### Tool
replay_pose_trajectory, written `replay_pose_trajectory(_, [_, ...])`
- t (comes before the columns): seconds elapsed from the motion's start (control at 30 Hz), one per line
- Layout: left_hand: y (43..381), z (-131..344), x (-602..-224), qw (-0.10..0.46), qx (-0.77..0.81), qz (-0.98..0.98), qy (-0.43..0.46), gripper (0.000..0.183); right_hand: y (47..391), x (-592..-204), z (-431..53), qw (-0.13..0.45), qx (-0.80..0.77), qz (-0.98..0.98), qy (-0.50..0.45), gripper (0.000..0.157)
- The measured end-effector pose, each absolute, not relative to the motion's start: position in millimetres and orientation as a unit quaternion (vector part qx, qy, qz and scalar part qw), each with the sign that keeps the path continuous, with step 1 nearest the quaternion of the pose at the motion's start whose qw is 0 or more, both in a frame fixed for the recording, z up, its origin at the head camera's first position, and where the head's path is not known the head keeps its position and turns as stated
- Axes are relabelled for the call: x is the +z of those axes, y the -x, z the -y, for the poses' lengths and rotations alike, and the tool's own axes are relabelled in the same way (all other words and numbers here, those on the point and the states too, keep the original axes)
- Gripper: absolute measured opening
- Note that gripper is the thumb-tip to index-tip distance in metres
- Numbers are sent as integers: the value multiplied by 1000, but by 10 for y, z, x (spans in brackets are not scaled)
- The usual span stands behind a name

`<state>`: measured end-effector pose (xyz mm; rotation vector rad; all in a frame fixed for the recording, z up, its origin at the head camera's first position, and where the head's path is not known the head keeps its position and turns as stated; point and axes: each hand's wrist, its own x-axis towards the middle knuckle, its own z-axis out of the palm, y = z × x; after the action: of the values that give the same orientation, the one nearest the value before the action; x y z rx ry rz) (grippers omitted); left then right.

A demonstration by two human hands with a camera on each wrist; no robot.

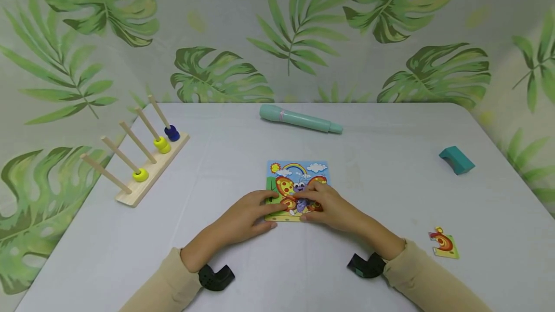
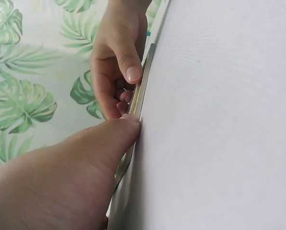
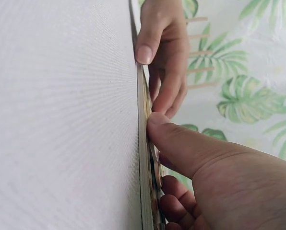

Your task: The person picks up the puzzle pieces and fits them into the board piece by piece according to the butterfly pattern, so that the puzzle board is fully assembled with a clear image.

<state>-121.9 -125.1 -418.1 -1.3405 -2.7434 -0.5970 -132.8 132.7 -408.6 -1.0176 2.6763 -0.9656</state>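
Note:
A butterfly jigsaw puzzle (image 1: pixel 295 167) in a flat tray lies on the table between both hands. My left hand (image 1: pixel 244 215) rests on its left side, fingers extended over the picture and thumb by the lower left edge. My right hand (image 1: pixel 334 206) is over the lower right part, thumb near the bottom edge, fingers bent over the picture. In the right wrist view, the right thumb and fingers (image 3: pixel 174 191) pinch a thin puzzle piece (image 3: pixel 156 167), slightly raised from the tray. The hand hides most of that piece. A loose puzzle piece (image 1: pixel 446 244) lies to the right.
A wooden peg stand (image 1: pixel 151 177) with yellow and blue beads is at the left. The green toy microphone (image 1: pixel 299 118) lies toward the back. At the right sits a teal arched block (image 1: pixel 457 160). Leaf-patterned cloth (image 1: pixel 303 28) hangs behind the white table (image 1: pixel 368 158).

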Motion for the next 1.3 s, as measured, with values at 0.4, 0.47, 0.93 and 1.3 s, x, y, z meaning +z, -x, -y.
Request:
replay_pose_trajectory(0.4, [1206, 1240, -4176, 40, -156, 888, 431, 39, 1335, -4088, -1354, 59, -328, -880, 339, 38])
replay_pose_trajectory(0.47, [1203, 1239, -4177, 36, -155, 889, 429, 39, 1337, -4084, -1355, 59, -329, -878, 341, 38])
replay_pose_trajectory(0.93, [1196, 1231, -4184, 15, -162, 894, 417, 39, 1342, -4102, -1393, 22, -307, -895, 324, 37])
replay_pose_trajectory(1.3, [1210, 1133, -4161, 30, -182, 883, 431, 37, 1381, -4107, -1388, 61, -322, -897, 297, 54])
